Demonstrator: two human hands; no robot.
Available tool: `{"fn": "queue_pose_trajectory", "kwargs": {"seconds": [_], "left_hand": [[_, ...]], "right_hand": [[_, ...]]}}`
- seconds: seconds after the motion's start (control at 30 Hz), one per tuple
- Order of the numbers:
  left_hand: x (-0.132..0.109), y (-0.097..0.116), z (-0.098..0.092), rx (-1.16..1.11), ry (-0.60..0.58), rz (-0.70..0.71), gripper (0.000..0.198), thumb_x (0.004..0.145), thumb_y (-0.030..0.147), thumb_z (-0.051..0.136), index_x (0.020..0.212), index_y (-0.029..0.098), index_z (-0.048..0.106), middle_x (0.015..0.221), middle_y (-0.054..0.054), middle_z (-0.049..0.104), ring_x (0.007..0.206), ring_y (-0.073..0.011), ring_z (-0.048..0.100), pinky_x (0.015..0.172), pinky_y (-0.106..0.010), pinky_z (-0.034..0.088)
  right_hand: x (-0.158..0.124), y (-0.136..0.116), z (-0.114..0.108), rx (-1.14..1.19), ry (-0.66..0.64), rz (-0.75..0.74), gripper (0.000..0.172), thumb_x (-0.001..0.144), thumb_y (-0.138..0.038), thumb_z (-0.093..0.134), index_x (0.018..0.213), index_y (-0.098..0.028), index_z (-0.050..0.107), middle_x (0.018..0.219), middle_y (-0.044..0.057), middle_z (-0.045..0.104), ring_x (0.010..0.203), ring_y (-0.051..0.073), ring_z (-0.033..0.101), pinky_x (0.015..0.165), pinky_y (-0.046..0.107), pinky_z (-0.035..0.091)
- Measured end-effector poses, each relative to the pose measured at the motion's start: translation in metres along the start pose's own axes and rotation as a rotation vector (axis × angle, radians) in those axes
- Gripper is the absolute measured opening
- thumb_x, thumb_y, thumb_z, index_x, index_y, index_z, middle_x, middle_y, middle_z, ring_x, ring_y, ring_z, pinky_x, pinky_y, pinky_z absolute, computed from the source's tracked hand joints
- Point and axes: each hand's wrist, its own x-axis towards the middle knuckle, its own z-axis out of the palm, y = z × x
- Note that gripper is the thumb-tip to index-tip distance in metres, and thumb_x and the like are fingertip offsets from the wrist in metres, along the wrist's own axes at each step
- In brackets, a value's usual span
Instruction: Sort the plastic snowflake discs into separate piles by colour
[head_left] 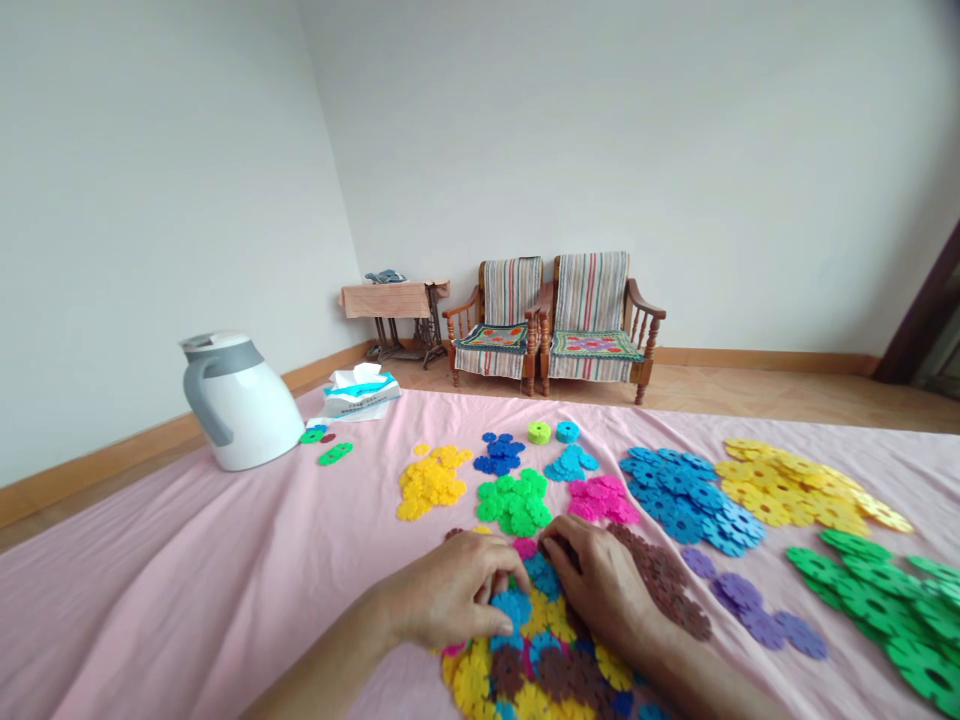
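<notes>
A mixed pile of flower-shaped plastic snowflake discs in yellow, brown, blue and pink lies at the front of the table. Over its left side, my left hand is curled, thumb and fingers around a light-blue snowflake disc. Across from it, my right hand bends its fingers down at the pile's far edge, near a pink disc; what its fingertips hold, if anything, is hidden. Just beyond the hands sit a bright green heap and a pink heap. Brown discs spread beside my right hand.
Sorted heaps of yellow, dark blue, large blue and large green discs cover the pink cloth. A white jug and a tissue pack stand at left. Two wooden armchairs are behind.
</notes>
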Motion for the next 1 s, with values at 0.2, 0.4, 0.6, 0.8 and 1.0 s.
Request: {"fn": "queue_pose_trajectory", "kwargs": {"seconds": [0.2,0.4,0.6,0.8,1.0], "left_hand": [[0.000,0.001,-0.001,-0.040,-0.013,-0.039,0.027,0.062,0.019,0.077,0.085,0.018,0.063,0.070,0.004,0.053,0.061,-0.0099,0.048,0.058,-0.019,0.039],[-0.002,-0.005,0.003,-0.163,0.001,-0.087,0.026,0.060,0.015,0.074,0.079,0.018,0.056,0.067,0.006,0.049,0.057,-0.0085,0.047,0.054,-0.018,0.036],[0.007,-0.008,0.009,-0.421,0.145,-0.152,0.012,0.067,0.013,0.063,0.075,0.016,0.054,0.062,0.004,0.051,0.058,-0.0095,0.049,0.053,-0.019,0.037],[0.014,-0.012,0.016,-0.618,0.288,-0.193,0.015,0.073,0.024,0.061,0.078,0.016,0.050,0.062,0.002,0.056,0.054,-0.0122,0.059,0.054,-0.023,0.045],[0.015,-0.014,0.019,-0.676,0.310,-0.170,0.016,0.074,0.025,0.060,0.078,0.016,0.047,0.059,0.003,0.058,0.050,-0.0118,0.060,0.051,-0.022,0.046]], "right_hand": [[0.000,-0.002,-0.001,0.003,0.005,-0.003,0.022,0.091,-0.026,0.042,0.077,-0.022,0.060,0.074,0.000,0.064,0.068,0.016,0.061,0.061,0.023,0.038],[0.001,-0.001,-0.001,0.018,0.009,-0.008,0.021,0.090,-0.026,0.043,0.079,-0.022,0.061,0.075,0.000,0.065,0.069,0.016,0.061,0.061,0.024,0.039],[-0.001,-0.006,-0.003,0.042,0.048,-0.020,0.022,0.090,-0.026,0.044,0.076,-0.021,0.061,0.073,0.000,0.062,0.067,0.015,0.058,0.063,0.025,0.039],[-0.010,-0.026,-0.007,0.273,-0.002,-0.072,0.015,0.089,-0.028,0.048,0.087,-0.020,0.060,0.071,-0.001,0.062,0.064,0.014,0.057,0.060,0.025,0.041],[-0.009,-0.031,-0.003,0.359,-0.043,0.002,0.010,0.083,-0.023,0.052,0.080,-0.020,0.061,0.063,-0.003,0.059,0.057,0.012,0.052,0.053,0.022,0.039]]}}
